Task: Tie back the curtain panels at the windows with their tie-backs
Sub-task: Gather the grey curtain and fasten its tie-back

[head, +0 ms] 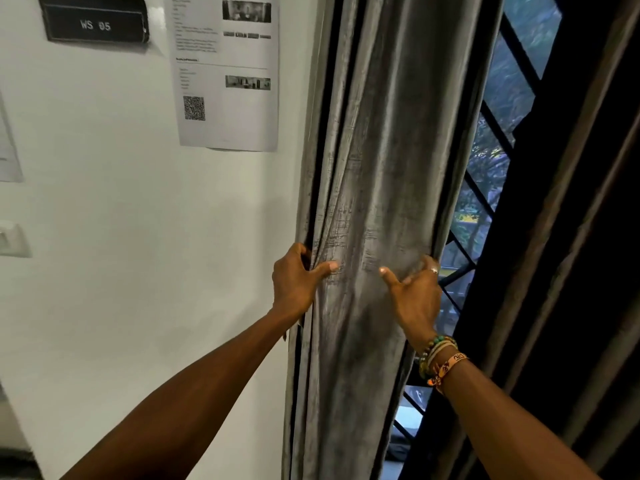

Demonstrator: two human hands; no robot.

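The left hand's (296, 284) fingers (300, 248) curl behind the left edge of a gathered grey velvet curtain panel (377, 161), with the thumb lying across the front. The right hand's (417, 296) fingers (428, 263) hook round the panel's right edge, thumb pressed on the cloth. Both hands grip the panel, bunching it into a thick column between them. There is a silver ring (433, 270) on one right finger, and beaded and woven bracelets (439, 358) sit on that wrist; their lettering is too small to read.

The panel hangs beside the window, its left edge against the white wall (138, 237). To its right, daylight shows through a black diagonal window grille (485, 192), and beyond that hangs a dark brown curtain (571, 254).

On the wall up left, a black sign (95, 24) reads "WS 05". Beside it hangs a printed paper sheet (239, 109) with small photos and a QR code (194, 108); its text is blurred. A white wall switch (12, 239) sits at the far left edge.
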